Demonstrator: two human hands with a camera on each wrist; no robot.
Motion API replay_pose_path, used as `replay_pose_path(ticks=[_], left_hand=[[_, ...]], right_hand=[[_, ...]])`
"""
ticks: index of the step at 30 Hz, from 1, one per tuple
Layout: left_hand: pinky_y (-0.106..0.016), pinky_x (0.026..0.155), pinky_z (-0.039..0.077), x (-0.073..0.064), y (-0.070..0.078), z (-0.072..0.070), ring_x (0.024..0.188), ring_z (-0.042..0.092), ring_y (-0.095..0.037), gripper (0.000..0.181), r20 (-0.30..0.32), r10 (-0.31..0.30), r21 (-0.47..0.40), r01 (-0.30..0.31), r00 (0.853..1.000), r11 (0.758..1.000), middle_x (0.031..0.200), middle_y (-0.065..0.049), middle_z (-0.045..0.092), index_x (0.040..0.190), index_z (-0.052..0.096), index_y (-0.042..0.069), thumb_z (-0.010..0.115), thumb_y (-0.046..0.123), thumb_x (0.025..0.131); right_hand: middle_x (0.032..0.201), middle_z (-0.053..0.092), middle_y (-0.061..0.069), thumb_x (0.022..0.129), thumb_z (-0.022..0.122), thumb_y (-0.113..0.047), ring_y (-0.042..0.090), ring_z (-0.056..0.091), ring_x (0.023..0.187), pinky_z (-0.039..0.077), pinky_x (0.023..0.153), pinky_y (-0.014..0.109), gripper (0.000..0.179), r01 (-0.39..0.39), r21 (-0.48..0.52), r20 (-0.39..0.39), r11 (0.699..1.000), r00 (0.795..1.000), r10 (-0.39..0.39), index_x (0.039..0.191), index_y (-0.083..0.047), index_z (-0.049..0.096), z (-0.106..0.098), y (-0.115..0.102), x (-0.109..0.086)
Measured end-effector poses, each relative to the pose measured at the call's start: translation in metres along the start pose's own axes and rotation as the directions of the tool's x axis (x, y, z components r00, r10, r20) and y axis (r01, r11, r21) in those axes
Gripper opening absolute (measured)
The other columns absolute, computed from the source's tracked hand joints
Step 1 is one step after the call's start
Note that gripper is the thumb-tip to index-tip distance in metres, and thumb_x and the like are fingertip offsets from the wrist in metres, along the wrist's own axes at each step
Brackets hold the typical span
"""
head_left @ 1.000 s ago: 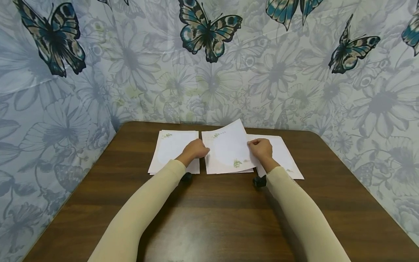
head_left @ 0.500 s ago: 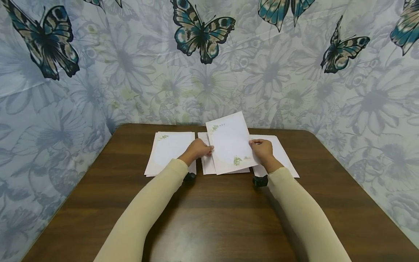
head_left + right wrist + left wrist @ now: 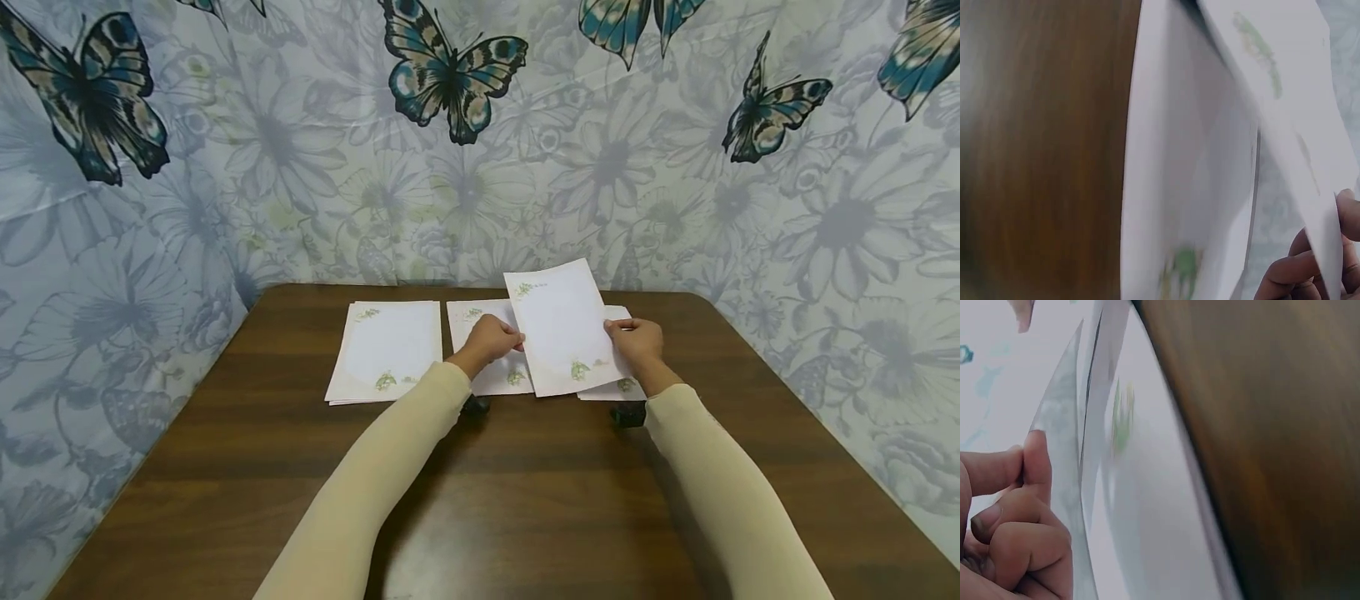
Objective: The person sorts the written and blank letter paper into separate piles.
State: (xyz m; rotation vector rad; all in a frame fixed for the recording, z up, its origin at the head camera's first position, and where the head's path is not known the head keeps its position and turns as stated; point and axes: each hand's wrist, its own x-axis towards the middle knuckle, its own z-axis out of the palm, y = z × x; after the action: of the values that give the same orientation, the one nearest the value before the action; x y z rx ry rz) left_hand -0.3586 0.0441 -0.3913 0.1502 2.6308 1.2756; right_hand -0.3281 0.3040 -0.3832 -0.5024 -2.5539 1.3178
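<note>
A white sheet of paper [image 3: 562, 325] with small green leaf prints is held up, tilted, between both hands. My left hand [image 3: 491, 340] pinches its left edge between thumb and forefinger, the other fingers curled in the left wrist view. On the opposite edge, the right hand [image 3: 637, 343] pinches the same sheet. Beneath it lie two paper stacks: the middle stack [image 3: 483, 379], partly behind the left hand, and the right stack [image 3: 618, 390], mostly covered by the raised sheet. In the right wrist view, the sheet bends near the fingers [image 3: 1350, 215].
A left stack of printed paper [image 3: 390, 350] lies beside the middle one on the brown wooden table [image 3: 525, 500]. Behind the table's far edge hangs a floral backdrop [image 3: 315, 192] with butterflies. Dark wrist devices [image 3: 628, 414] sit under the wrists.
Both hands have lifted the sheet off the middle stack and carried it rightward, over the right stack. The middle stack's top has come into view.
</note>
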Motion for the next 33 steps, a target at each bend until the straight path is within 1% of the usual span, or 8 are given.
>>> replay_pose_path(ticks=[5,9,12,16,21,23,28,33], left_hand=[[-0.025,0.06,0.042,-0.001,0.015,0.027,0.074,0.054,-0.012,0.029,-0.027,0.064,-0.024,-0.064,0.998,0.998,0.1,0.0,0.075,0.078,0.08,0.016,0.065,0.033,0.095],[-0.025,0.065,0.042,-0.004,0.026,0.042,0.083,0.058,-0.013,0.028,-0.02,0.071,-0.048,-0.072,0.997,0.996,0.099,0.001,0.076,0.08,0.08,0.015,0.065,0.032,0.096],[-0.026,0.066,0.044,-0.003,0.034,0.049,0.087,0.061,-0.014,0.029,0.0,0.062,-0.046,-0.062,0.998,0.997,0.101,0.0,0.076,0.082,0.081,0.015,0.064,0.033,0.097],[-0.027,0.064,0.044,0.001,0.041,0.06,0.081,0.059,-0.013,0.027,0.001,0.034,-0.065,-0.034,0.999,0.997,0.095,0.0,0.076,0.084,0.081,0.014,0.064,0.031,0.096],[-0.026,0.057,0.04,0.003,0.045,0.075,0.067,0.049,-0.012,0.025,-0.003,0.024,-0.07,-0.024,1.0,0.997,0.091,-0.001,0.075,0.082,0.081,0.013,0.066,0.029,0.095],[-0.025,0.057,0.039,0.004,0.046,0.079,0.068,0.049,-0.012,0.026,0.005,0.036,-0.044,-0.035,0.999,0.998,0.093,-0.001,0.074,0.08,0.081,0.013,0.067,0.029,0.095],[-0.025,0.057,0.04,0.008,0.048,0.081,0.068,0.05,-0.014,0.027,0.018,0.013,-0.005,-0.013,1.0,1.0,0.088,-0.002,0.071,0.074,0.08,0.013,0.067,0.026,0.094],[-0.028,0.05,0.04,0.014,0.048,0.078,0.059,0.048,-0.015,0.032,0.054,-0.02,0.004,0.02,0.998,1.0,0.073,-0.002,0.061,0.067,0.077,0.013,0.065,0.024,0.094]], right_hand=[[0.132,0.057,0.023,0.097,0.06,-0.033,0.036,0.054,0.118,0.047,0.096,0.044,0.044,0.007,-0.022,-0.002,1.0,1.0,-0.007,0.123,0.001,0.066,-0.02,0.011,0.004],[0.132,0.058,0.024,0.097,0.06,-0.031,0.038,0.052,0.123,0.045,0.102,0.046,0.042,0.011,-0.052,-0.004,0.999,1.0,-0.012,0.123,0.002,0.066,-0.035,0.02,0.008],[0.132,0.059,0.025,0.097,0.059,-0.033,0.039,0.052,0.123,0.044,0.102,0.046,0.043,-0.008,-0.094,-0.018,0.996,1.0,0.006,0.122,0.001,0.067,-0.045,0.025,0.013],[0.13,0.06,0.026,0.096,0.058,-0.034,0.04,0.055,0.12,0.047,0.099,0.047,0.045,-0.023,-0.149,-0.031,0.988,0.999,0.019,0.122,0.001,0.068,-0.054,0.032,0.017],[0.129,0.06,0.028,0.095,0.058,-0.032,0.043,0.056,0.118,0.049,0.095,0.048,0.044,-0.02,-0.227,-0.025,0.974,1.0,0.015,0.119,0.003,0.068,-0.063,0.04,0.02],[0.129,0.059,0.028,0.095,0.057,-0.031,0.044,0.055,0.118,0.048,0.096,0.049,0.043,-0.007,-0.265,0.012,0.964,1.0,0.01,0.119,0.003,0.067,-0.065,0.043,0.021],[0.131,0.057,0.029,0.095,0.054,-0.029,0.045,0.053,0.12,0.047,0.098,0.049,0.045,0.054,-0.336,0.146,0.94,0.989,-0.005,0.122,0.005,0.065,-0.064,0.043,0.022],[0.122,0.063,0.028,0.093,0.055,-0.03,0.043,0.058,0.11,0.052,0.086,0.046,0.043,0.073,-0.403,0.185,0.912,0.983,0.003,0.115,0.005,0.069,-0.062,0.041,0.021]])
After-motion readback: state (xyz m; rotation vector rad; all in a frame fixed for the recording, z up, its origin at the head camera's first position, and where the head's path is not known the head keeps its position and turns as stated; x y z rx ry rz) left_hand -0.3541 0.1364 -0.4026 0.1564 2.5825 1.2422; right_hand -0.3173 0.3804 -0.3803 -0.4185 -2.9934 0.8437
